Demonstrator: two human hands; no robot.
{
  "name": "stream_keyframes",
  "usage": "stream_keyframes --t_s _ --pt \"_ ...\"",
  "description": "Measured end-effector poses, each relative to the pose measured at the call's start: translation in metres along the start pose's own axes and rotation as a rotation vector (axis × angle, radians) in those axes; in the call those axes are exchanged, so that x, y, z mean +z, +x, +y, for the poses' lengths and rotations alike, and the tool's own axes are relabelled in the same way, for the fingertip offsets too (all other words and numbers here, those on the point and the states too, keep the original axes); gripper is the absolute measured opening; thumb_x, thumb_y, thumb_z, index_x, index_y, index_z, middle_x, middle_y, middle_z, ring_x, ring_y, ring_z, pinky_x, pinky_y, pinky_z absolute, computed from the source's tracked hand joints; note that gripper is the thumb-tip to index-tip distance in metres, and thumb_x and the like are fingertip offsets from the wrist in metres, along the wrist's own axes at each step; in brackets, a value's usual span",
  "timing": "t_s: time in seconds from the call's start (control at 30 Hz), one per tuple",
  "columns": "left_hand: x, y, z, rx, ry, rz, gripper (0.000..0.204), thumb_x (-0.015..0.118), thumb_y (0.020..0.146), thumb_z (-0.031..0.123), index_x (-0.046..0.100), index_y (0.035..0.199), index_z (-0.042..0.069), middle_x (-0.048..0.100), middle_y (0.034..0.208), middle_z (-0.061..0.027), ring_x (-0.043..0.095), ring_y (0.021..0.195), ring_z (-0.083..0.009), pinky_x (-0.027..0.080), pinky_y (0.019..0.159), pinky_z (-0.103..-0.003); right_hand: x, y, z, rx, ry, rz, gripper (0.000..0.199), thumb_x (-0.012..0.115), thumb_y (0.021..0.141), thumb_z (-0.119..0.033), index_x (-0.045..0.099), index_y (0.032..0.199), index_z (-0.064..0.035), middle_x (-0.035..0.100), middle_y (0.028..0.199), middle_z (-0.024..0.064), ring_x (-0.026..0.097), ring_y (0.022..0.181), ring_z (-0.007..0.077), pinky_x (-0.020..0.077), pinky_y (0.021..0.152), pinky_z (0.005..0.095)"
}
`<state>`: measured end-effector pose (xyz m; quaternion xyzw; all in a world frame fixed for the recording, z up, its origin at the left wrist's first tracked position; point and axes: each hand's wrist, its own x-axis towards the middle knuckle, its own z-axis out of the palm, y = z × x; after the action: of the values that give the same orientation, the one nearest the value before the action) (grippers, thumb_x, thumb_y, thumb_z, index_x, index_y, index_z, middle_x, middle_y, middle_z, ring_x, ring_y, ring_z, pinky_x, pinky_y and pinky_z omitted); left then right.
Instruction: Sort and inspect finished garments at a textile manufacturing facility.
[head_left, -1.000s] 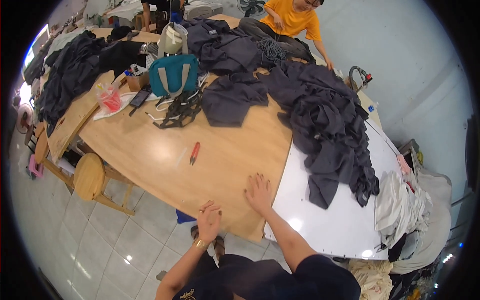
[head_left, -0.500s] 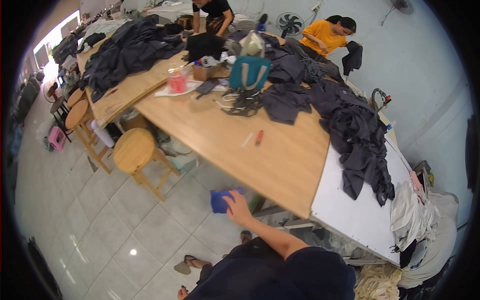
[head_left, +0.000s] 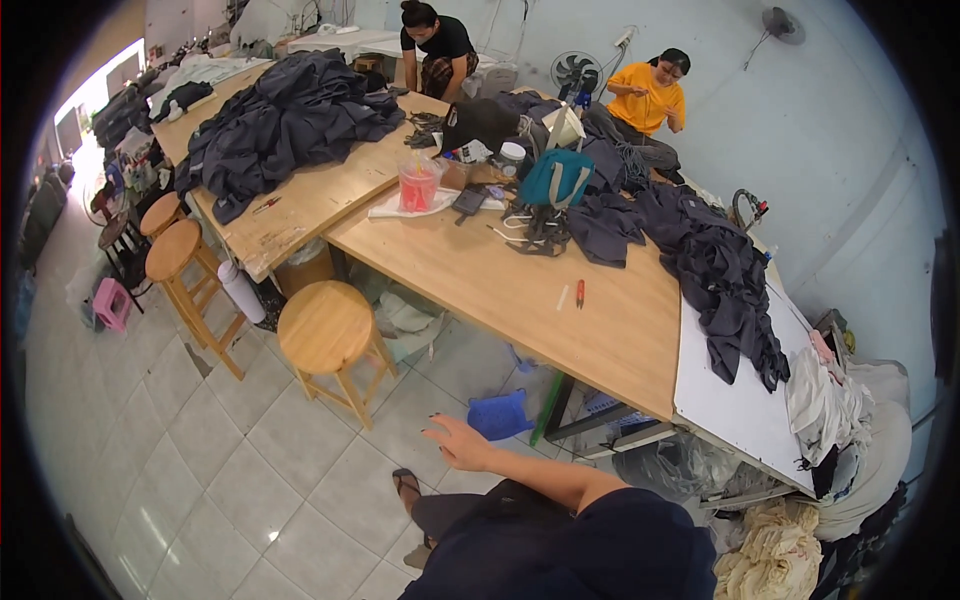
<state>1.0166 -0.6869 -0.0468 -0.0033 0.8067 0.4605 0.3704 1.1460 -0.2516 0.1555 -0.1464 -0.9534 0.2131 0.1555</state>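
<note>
My right hand point(head_left: 460, 442) reaches out over the tiled floor, its fingers apart and nothing in them. It is nearest to a flat blue object point(head_left: 498, 414), which looks like plastic and lies on the floor by the table's near edge. A gap of floor shows between the two. On the light wooden table point(head_left: 470, 280) ahead lie a small red tool point(head_left: 580, 293), perhaps a cutter, and a thin white strip point(head_left: 563, 298). My left hand is out of sight.
A round wooden stool point(head_left: 325, 325) stands left of the table. Dark garments point(head_left: 290, 115) are heaped on the far left tabletop, and more dark cloth point(head_left: 715, 270) lies at right. A teal bag point(head_left: 557, 178) and a pink drink point(head_left: 419, 185) sit between. Two people work behind.
My view has shifted left, so the table and stool appear farther right. My right hand no longer overlaps the blue object. My left hand has left the view.
</note>
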Motion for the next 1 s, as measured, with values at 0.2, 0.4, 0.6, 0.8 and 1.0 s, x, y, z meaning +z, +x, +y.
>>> stream_keyframes --t_s 0.2,0.4,0.6,0.8,1.0 --pt "-0.022 0.07 0.056 -0.069 -0.066 -0.029 0.041 0.055 0.09 0.037 0.064 0.088 -0.003 0.066 0.074 -0.0122 0.062 0.064 -0.0218 0.047 0.058 -0.036 0.016 0.043 0.021 0.468 0.147 -0.333 0.042 0.057 0.081 -0.013 0.05 0.122 -0.0093 0.057 0.115 0.0184 0.055 0.108 0.0345 0.0462 0.089 0.043" --pt "-0.038 0.14 0.083 -0.168 -0.105 -0.114 0.041 0.054 0.09 0.037 0.064 0.088 -0.003 0.066 0.074 -0.0122 0.062 0.065 -0.0213 0.048 0.059 -0.036 0.046 0.128 -0.011 0.308 0.162 -0.652 0.033 0.059 0.083 -0.021 0.054 0.113 -0.0096 0.061 0.106 0.0162 0.058 0.103 0.0346 0.0481 0.083 0.0448" --pt "-0.139 0.167 0.049 -0.343 -0.166 -0.038 0.042 0.053 0.091 0.037 0.063 0.088 -0.004 0.066 0.075 -0.0122 0.062 0.066 -0.0207 0.048 0.06 -0.036 0.093 0.233 -0.078 0.121 0.242 -0.691 0.034 0.06 0.082 -0.022 0.056 0.113 -0.0089 0.061 0.106 0.017 0.059 0.1 0.0352 0.0477 0.083 0.0459" --pt "-0.241 0.17 0.152 -0.299 -0.424 -0.045 0.028 0.053 0.092 0.039 0.056 0.08 0.013 0.047 0.058 0.0068 0.044 0.047 -0.0052 0.033 0.041 -0.02 0.166 0.323 -0.123 0.106 0.265 -0.728 0.034 0.06 0.083 -0.023 0.059 0.113 -0.0069 0.061 0.11 0.0189 0.056 0.106 0.0343 0.0465 0.088 0.0441" --pt "-0.317 0.212 0.211 -0.39 -0.322 0.235 0.038 0.06 0.085 0.04 0.061 0.104 0.007 0.061 0.086 -0.0018 0.06 0.071 -0.0108 0.045 0.054 -0.026 0.183 0.422 -0.173 0.111 0.288 -0.706 0.032 0.059 0.084 -0.024 0.059 0.112 -0.0086 0.063 0.104 0.0182 0.059 0.099 0.0359 0.0475 0.084 0.0447"
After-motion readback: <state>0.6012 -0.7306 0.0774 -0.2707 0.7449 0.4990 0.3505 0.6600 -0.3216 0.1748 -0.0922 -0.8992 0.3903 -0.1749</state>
